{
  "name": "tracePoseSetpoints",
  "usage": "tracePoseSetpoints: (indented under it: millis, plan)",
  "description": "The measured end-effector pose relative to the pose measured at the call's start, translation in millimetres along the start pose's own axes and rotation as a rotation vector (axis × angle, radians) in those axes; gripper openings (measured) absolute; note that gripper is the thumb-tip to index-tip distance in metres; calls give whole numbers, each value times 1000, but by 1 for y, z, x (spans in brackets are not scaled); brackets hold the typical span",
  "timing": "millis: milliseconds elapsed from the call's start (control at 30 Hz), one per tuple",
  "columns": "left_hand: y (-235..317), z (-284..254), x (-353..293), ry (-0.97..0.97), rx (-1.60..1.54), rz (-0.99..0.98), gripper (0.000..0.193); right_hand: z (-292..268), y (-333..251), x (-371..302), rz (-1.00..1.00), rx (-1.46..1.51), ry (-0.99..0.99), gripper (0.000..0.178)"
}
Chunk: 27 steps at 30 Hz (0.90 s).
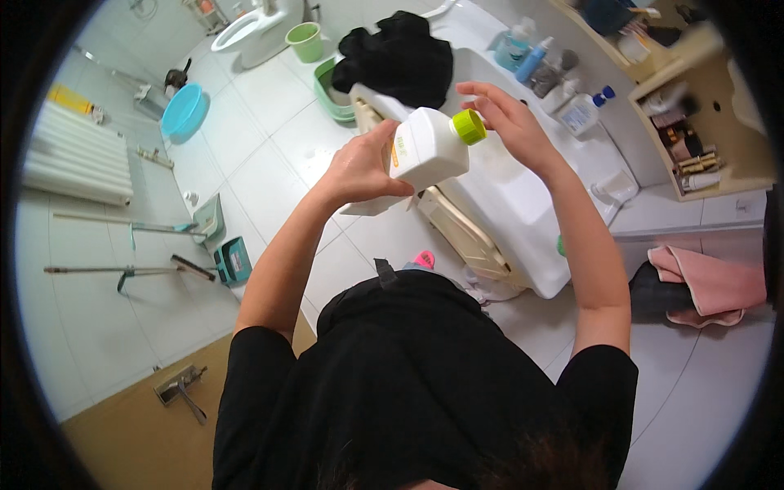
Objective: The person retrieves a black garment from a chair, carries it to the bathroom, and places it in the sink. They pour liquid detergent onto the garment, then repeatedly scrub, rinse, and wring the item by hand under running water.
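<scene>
In front of me I hold up a large white plastic bottle [429, 151], tilted so that its yellow-green cap [468, 127] points right. My left hand [358, 167] is closed around its body, with the thumb along the lower side. Beside the cap is my right hand [516, 126], its fingers stretched out and apart. Whether the right palm touches the cap I cannot tell. Under the hands lies the white washbasin [535, 200]. A bunched black garment [400, 57] rests at the basin's far end.
Several bottles, among them a blue one [532, 62], line the basin's back edge. A cabinet [645, 90] hangs at the right. Near the basin stand a green bin [328, 94] and green bucket [305, 42]. A blue tub [184, 112] sits farther left.
</scene>
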<state>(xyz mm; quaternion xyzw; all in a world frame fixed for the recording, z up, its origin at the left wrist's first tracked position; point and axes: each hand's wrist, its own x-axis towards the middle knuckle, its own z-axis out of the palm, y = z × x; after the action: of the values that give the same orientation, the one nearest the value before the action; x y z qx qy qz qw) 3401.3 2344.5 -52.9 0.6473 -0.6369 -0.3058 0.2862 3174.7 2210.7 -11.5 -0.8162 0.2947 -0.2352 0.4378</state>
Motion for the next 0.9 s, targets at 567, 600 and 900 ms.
tracePoseSetpoints:
  millis: [567,600,900]
  plan:
    - [-148,55,-142,-199,-88,-41,71,181,-13,-89,477,-428,-407,40]
    - [-151,66,-150,-231,-70,-60,70,186,-7,-93,769,-389,-496,42]
    - [-217,174,-187,-281,-202,-273,69,269,124,-167,170,-360,-336,32]
